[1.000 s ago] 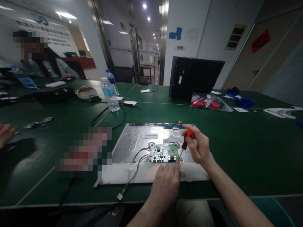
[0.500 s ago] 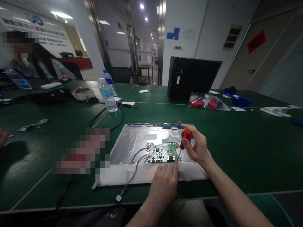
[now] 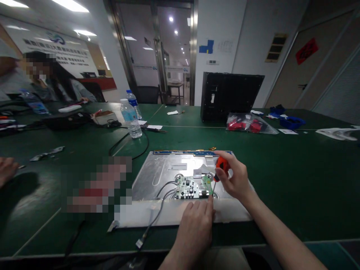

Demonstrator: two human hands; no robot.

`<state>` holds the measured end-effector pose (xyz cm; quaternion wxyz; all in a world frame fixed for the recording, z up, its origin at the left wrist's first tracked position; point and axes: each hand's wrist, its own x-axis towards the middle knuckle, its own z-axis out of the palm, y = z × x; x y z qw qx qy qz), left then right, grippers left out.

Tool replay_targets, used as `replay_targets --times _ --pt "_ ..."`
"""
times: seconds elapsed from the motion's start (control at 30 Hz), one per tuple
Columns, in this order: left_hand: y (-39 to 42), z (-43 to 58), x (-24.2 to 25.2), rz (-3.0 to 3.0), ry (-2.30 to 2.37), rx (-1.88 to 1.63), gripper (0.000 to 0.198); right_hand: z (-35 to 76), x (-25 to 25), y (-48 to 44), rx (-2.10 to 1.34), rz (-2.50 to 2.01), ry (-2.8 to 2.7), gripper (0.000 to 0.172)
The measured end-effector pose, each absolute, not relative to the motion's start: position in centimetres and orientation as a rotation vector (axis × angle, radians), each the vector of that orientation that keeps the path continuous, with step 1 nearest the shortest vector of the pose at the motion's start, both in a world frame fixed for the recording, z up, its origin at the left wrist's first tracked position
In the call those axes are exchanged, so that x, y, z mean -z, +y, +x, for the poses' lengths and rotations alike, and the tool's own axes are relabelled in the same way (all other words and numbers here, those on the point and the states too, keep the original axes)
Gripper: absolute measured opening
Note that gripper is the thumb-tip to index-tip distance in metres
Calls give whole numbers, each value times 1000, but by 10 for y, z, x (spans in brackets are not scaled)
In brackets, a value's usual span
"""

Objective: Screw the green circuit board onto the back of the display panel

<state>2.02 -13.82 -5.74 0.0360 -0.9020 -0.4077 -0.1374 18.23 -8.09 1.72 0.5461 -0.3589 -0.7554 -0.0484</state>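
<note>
2 hands: right fingers (image 3: 226, 156) clamp screwdriver (image 3: 221, 165), left fingers (image 3: 209, 207) together by board (image 3: 192, 186), markings unreadable.

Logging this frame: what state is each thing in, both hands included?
metal panel: lying flat on the table.
circuit board: flat on the metal panel, wires leaving its left side.
screwdriver: tilted, tip down at the board's right corner.
right hand: shut on the screwdriver handle.
left hand: open, fingertips on the panel beside the board.
nearer water bottle: upright, capped.
black monitor: standing upright.
</note>
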Motion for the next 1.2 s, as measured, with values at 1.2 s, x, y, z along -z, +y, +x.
replay_targets --times 1.2 --pt "-139 20 40 -2839 -1322 303 39 182 -25 -86 -15 -915 -1866 28"
